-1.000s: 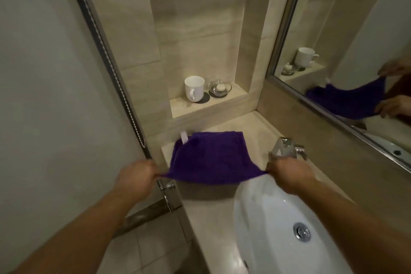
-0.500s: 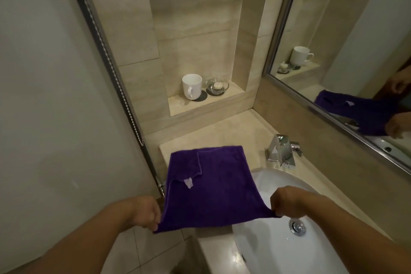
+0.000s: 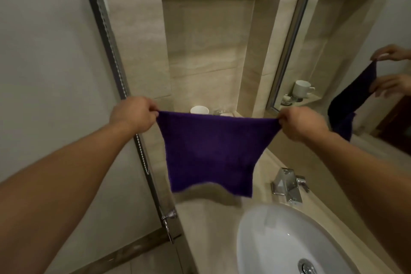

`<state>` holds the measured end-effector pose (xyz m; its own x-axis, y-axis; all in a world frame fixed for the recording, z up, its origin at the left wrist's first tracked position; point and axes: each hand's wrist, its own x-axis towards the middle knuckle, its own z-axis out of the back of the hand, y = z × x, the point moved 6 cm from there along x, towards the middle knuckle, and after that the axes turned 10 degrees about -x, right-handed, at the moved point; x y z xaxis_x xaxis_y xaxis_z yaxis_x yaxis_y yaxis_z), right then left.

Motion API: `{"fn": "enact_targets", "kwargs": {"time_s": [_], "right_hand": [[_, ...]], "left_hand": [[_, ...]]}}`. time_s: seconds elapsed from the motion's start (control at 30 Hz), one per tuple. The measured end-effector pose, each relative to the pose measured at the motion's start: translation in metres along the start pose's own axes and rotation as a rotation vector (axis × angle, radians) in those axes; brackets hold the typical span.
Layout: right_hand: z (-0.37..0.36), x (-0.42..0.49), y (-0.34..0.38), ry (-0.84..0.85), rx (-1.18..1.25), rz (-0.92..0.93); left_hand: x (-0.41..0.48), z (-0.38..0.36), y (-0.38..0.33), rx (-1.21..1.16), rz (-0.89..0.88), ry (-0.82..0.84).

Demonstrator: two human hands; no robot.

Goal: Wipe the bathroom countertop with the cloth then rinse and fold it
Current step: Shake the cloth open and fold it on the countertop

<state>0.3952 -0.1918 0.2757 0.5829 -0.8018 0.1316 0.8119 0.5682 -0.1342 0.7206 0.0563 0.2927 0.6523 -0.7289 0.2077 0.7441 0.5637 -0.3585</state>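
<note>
Two hands hold a purple cloth up in the air in front of the wall niche. The left hand pinches the cloth's upper left corner with fingers closed on it, and the right hand pinches the upper right corner the same way. The top edge runs taut and nearly level between them, sagging slightly in the middle. The rest of the cloth hangs down flat, narrowing a little toward its lower edge, which is blurred and ends above the beige countertop without touching it. A shadow of the cloth falls on the counter just below it.

A white mug on the niche shelf shows only its rim above the cloth's top edge, and a glass dish beside it is mostly hidden. To the right of the cloth and lower, a chrome tap stands on the counter behind the white basin, whose drain sits at the bottom edge. The mirror on the right reflects both hands, the hanging cloth and the mug. A glass panel with a metal frame stands on the left, next to the counter's end.
</note>
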Motion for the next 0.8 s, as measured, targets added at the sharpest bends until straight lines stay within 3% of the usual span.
{"fn": "enact_targets", "kwargs": {"time_s": [0.27, 0.37, 0.5, 0.63, 0.8], "right_hand": [[0.04, 0.001, 0.013, -0.195, 0.05, 0.003], [0.0, -0.016, 0.018, -0.122, 0.032, 0.061], [-0.098, -0.059, 0.015, 0.183, -0.02, 0.139], [-0.179, -0.123, 0.011, 0.383, -0.149, 0.255], [-0.219, -0.164, 0.005, 0.511, -0.172, 0.278]], "left_hand": [[-0.015, 0.031, 0.006, 0.004, -0.093, -0.21], [-0.042, -0.013, 0.021, 0.039, -0.219, -0.033], [-0.108, -0.102, 0.045, 0.137, -0.365, 0.303], [-0.18, -0.184, 0.061, 0.08, -0.356, 0.541], [-0.224, -0.235, 0.067, 0.023, -0.252, 0.738]]}}
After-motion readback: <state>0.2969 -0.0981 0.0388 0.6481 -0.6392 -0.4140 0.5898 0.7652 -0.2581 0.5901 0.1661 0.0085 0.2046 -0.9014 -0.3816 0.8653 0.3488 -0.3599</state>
